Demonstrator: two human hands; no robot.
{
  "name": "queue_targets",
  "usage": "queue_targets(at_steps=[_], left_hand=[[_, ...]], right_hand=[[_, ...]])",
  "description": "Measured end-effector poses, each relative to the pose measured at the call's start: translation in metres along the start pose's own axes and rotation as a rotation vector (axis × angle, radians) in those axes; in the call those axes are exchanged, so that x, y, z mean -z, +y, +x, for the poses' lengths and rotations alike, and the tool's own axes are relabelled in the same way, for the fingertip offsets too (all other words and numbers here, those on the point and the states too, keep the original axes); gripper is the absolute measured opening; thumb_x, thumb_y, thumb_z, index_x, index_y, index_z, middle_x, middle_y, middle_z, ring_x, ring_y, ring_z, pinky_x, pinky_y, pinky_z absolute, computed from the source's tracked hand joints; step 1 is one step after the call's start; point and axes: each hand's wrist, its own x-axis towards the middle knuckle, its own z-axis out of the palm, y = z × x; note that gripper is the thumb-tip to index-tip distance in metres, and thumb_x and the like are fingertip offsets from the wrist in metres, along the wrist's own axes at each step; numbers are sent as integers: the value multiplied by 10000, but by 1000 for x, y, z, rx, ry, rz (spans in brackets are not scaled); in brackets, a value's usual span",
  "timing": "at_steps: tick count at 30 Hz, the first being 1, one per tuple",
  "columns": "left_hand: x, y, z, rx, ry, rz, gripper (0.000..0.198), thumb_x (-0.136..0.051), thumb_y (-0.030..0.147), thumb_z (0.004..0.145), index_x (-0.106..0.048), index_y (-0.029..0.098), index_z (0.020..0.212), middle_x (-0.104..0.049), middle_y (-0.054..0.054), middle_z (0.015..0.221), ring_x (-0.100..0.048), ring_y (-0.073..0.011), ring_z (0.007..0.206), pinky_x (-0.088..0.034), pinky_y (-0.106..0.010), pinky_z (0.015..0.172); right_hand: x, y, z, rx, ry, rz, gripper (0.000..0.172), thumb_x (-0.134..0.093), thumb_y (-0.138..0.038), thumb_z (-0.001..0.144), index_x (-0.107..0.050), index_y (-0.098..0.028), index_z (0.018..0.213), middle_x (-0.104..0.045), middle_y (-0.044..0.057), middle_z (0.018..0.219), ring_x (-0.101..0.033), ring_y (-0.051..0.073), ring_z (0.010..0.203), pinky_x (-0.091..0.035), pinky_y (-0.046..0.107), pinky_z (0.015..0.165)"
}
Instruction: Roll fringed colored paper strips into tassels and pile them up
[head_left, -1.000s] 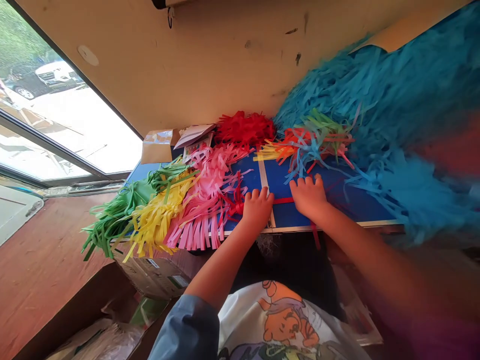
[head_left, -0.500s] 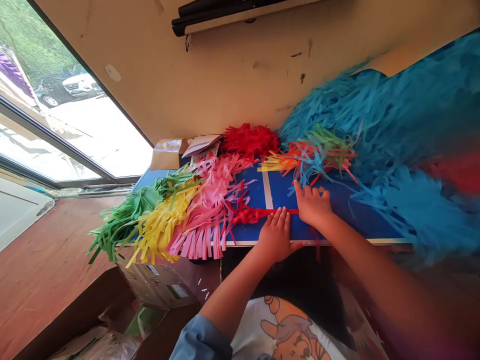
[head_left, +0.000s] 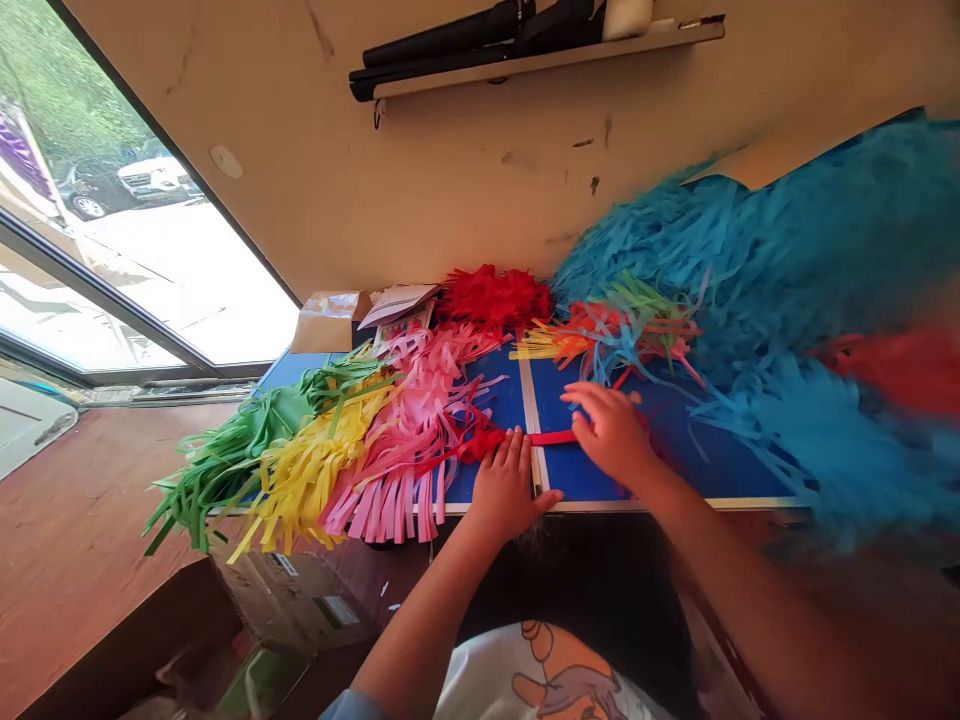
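Observation:
A rolled red paper strip [head_left: 553, 438] runs across the blue tabletop [head_left: 559, 480], its left end fringed into loose red streamers beside the pink ones. My left hand [head_left: 510, 488] lies flat, fingertips on the red strip close to its fringed end, thumb out to the side. At the strip's right end, my right hand [head_left: 611, 428] is slightly raised with fingers bent and apart; some red fringe shows past it, partly hidden. Nothing is visible in its fingers. Behind it rests a multicoloured tassel bunch [head_left: 637, 325].
Fringed paper in green [head_left: 289, 415], yellow [head_left: 319, 465] and pink [head_left: 420, 430] hangs over the front left edge. A red fringe pile [head_left: 495, 298] and a large blue heap [head_left: 750, 260] lie at the back and right. A cardboard box [head_left: 289, 600] stands below; a shelf [head_left: 555, 62] is above.
My left hand has shifted left along the red strip toward its fringed end. My right hand has turned, its pointing fingers now curving leftward over the strip. The view has tilted slightly.

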Motion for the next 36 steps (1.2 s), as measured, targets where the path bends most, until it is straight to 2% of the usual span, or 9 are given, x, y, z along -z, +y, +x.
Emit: queue_targets(at_steps=[5, 9, 14, 17, 20, 23, 26, 29, 36], left_hand=[[-2, -3, -2, -25, -15, -19, 766, -447, 500, 797, -271, 52, 1392, -222, -135, 1465, -229, -268, 1346, -263, -410, 1067], [-4, -4, -3, -34, -5, -18, 766, -415, 517, 811, -267, 37, 1390, -203, -151, 1467, -225, -278, 1346, -269, -420, 1059], [-4, 0, -3, 1, 21, -21, 774, -320, 607, 842, -283, 60, 1388, -238, -143, 1458, -264, -278, 1331, -316, -417, 1030], [1, 5, -4, 11, 31, -7, 722, -344, 577, 855, -343, 63, 1362, -285, -157, 1439, -303, -290, 1310, -333, -438, 1013], [11, 10, -1, 43, 52, 25, 553, -426, 481, 864, -504, 96, 1254, -467, -155, 1333, -432, -304, 1213, -324, -460, 1016], [20, 11, 7, 17, 110, 117, 317, -427, 300, 888, -647, 147, 1058, -579, -120, 1207, -448, -308, 1188, -269, -492, 1043], [26, 9, 15, -44, 128, 185, 259, -450, 230, 866, -678, 163, 968, -578, -117, 1188, -404, -325, 1218, -247, -517, 1043], [27, 7, 23, -99, 125, 199, 244, -462, 215, 855, -664, 152, 979, -570, -134, 1171, -397, -333, 1210, -249, -532, 1027], [27, 9, 37, -411, 19, 171, 191, -421, 150, 884, -588, 134, 975, -579, -96, 999, -547, -202, 917, -469, -306, 750]], right_hand=[[-33, -32, -25, 326, -119, 81, 602, -306, -485, 881, -413, -97, 1328, -405, 143, 1381, -350, 226, 1281, -264, 432, 1050], [-50, -17, -42, 216, -234, -14, 789, -229, -645, 838, -313, -78, 1380, -292, 174, 1428, -278, 264, 1320, -174, 539, 1060], [-46, 10, -53, 65, -187, -143, 789, -199, -666, 827, -342, -116, 1373, -298, 157, 1429, -287, 291, 1311, -57, 597, 1050], [-38, 13, -55, -16, -136, -246, 720, -259, -635, 835, -443, -131, 1315, -388, 156, 1384, -293, 324, 1299, -49, 631, 1025], [-28, 10, -53, -70, -9, -327, 494, -325, -468, 884, -584, -163, 1174, -444, 136, 1352, -330, 342, 1265, -100, 628, 1006], [-22, 11, -49, 123, 64, -310, 336, -377, -245, 878, -611, -200, 1116, -527, 96, 1283, -431, 298, 1175, -158, 568, 1007], [-23, 13, -43, 382, 41, -260, 280, -413, -156, 856, -634, -185, 1024, -637, 82, 1079, -528, 224, 998, -248, 453, 976], [-26, 13, -37, 454, 17, -261, 225, -430, -108, 840, -646, -162, 874, -646, 63, 861, -540, 184, 830, -329, 361, 857], [-30, 9, -30, 413, 15, -271, 196, -427, -112, 847, -603, -148, 769, -593, 71, 769, -498, 184, 730, -312, 306, 631]])
